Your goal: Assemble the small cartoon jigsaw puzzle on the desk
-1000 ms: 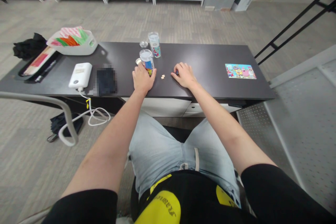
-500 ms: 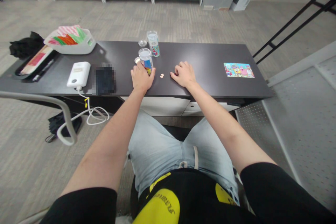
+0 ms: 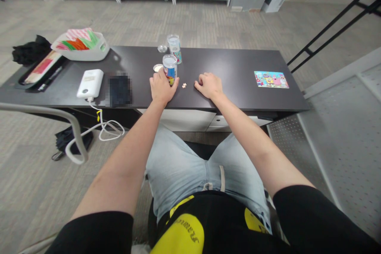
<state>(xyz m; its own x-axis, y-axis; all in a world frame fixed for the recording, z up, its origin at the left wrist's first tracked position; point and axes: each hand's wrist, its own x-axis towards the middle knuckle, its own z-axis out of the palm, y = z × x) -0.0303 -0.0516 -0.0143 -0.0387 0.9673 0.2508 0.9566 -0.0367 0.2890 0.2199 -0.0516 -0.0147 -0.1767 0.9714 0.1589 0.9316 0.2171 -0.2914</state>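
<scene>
My left hand point(image 3: 162, 88) is closed around the lower part of a clear-topped can point(image 3: 170, 68) with a blue, red and yellow label, upright on the dark table. A small pale jigsaw piece point(image 3: 184, 85) lies just right of that can, between my hands. My right hand point(image 3: 210, 85) rests on the table right of the piece, fingers loosely bent and thumb apart, with nothing visible in it. Behind stands a second clear can point(image 3: 174, 48) with a colourful label. A pale round lid point(image 3: 157, 68) lies beside the held can, partly hidden.
A clear lid point(image 3: 162, 49) lies near the far edge. Further left are a white power bank point(image 3: 90, 83) with a cable, a blurred dark object point(image 3: 119, 90), a white basket point(image 3: 89, 54) and a black tray point(image 3: 41, 72). At right lies a colourful cartoon picture card point(image 3: 271, 79).
My left hand has shifted the held can slightly to the right, uncovering more of the pale lid. My right hand's fingers have drawn in a little.
</scene>
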